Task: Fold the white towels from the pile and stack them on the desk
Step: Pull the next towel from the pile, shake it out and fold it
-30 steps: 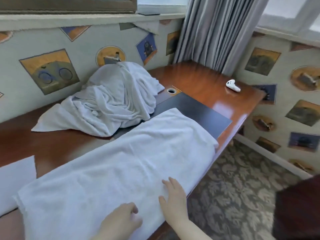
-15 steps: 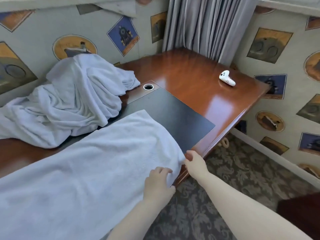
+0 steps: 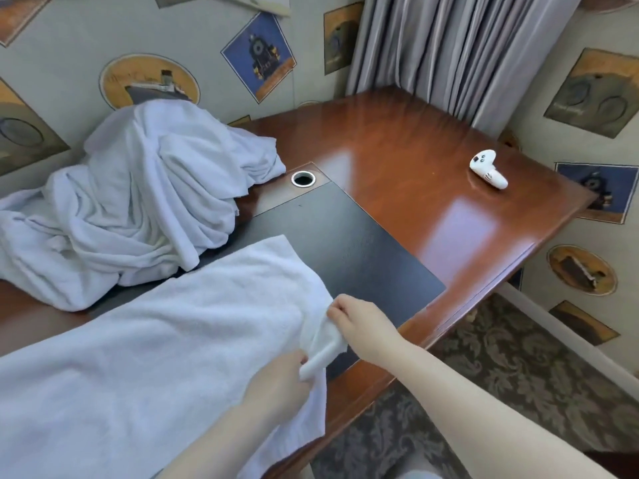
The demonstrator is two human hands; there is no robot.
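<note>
Change since half a second ago: we are seeing both hands now raised off the table edge and lifting the near right end of the spread towel, which was lying flat before.

Item, left hand (image 3: pixel 276 385): we are watching it gripping a rolled fold of the flat white terry towel (image 3: pixel 166 347), fingers curled round the cloth at the towel's right end.

Item, right hand (image 3: pixel 363 323): we are seeing it pinching the same end of the towel just beyond the left hand, the fingers curled on a bunched corner held up above the table.

Item, flat white terry towel: it is lying spread along the near side of the glossy reddish-brown wooden table (image 3: pixel 415 167), partly covering the black rectangular desk pad (image 3: pixel 345 250), with its lower edge hanging over the table's front edge.

Item, heap of crumpled white towels (image 3: pixel 138 202): it is sitting at the back left of the table against the wall, apart from the spread towel, its front edge overlapping the pad's far corner.

Item, small white hand controller (image 3: pixel 488 169): it is lying on bare wood near the table's far right edge, well apart from the towels.

Item, round metal-rimmed cable hole (image 3: pixel 302 178): it is sitting just beside the heap, at the pad's far end.

Item, grey pleated curtain (image 3: pixel 466 53): it is hanging behind the table's far corner.
</note>
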